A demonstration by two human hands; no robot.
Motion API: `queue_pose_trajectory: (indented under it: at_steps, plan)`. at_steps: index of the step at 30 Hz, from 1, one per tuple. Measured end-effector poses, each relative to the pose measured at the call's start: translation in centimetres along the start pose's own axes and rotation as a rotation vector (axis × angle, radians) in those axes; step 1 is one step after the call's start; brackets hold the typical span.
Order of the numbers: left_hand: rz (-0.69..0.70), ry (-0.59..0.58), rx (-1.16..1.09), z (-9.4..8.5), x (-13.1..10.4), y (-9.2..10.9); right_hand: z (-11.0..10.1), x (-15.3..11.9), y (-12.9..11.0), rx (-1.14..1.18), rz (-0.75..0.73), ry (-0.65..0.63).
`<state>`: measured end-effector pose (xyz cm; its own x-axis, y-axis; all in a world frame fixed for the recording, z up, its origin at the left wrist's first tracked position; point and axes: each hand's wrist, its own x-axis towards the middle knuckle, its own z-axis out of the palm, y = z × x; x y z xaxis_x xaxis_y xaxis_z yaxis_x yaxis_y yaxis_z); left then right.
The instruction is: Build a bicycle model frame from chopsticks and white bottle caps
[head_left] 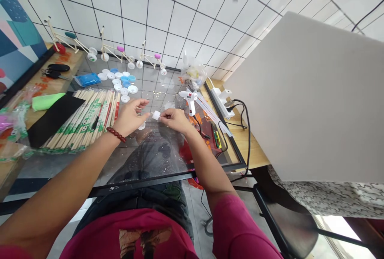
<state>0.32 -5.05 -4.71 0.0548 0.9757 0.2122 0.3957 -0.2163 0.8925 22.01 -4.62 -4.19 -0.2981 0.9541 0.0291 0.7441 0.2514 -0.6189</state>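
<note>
Leftmost relative to the glue gun [189,99], at the far end of the table, a crinkled clear bag [8,122] contains pink material. Nearer the gun lie a smooth green sheet [48,101] and a matte black sheet [55,121], the latter overlapping clear printed sleeves [87,121] that contain straight, pale wooden sticks. Beyond the sleeves, still left of the gun, is a glossy blue packet [87,79]; its contents cannot be identified. Three stick-frame models [116,51] with round wheels stand along the wall side, left of and beyond the gun. Round, shallow plastic caps [120,79], white and blue, are grouped between packet and gun. The left hand [129,117], a beaded bracelet [116,134] at its wrist, is left of the gun, fingers loosely curved, with thumb and fingers apart. The small white piece [156,115] is beside its thumb; contact cannot be determined. The right hand [174,119], just left of the gun, grips this piece between thumb and fingers. Immediately beyond the gun, a clear, wrinkled bag [193,73] contains pale and yellowish items. Right of the gun are slender translucent rods [214,113], a green-and-yellow cutter [216,136] and a white power strip [222,103] carrying black cables.
</note>
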Motion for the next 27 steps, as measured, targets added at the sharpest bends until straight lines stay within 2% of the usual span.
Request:
queue_pose_trajectory:
  at_steps: [4, 10, 21, 27]
  plan:
    - [0.079, -0.106, 0.183, 0.6, -0.6, -0.3, 0.3, -0.1, -0.3, 0.096, -0.089, 0.045]
    - [0.139, -0.133, 0.310, 0.9, -1.1, -0.5, 0.2, -0.4, -0.9, 0.061, -0.228, 0.041]
    - [0.181, -0.196, 0.370, 0.6, -0.9, -0.6, 0.3, -0.3, -0.8, -0.067, -0.186, 0.020]
    - [0.134, -0.134, 0.351, -0.3, -0.1, -1.0, 0.3, -0.1, -0.7, -0.135, -0.136, -0.012]
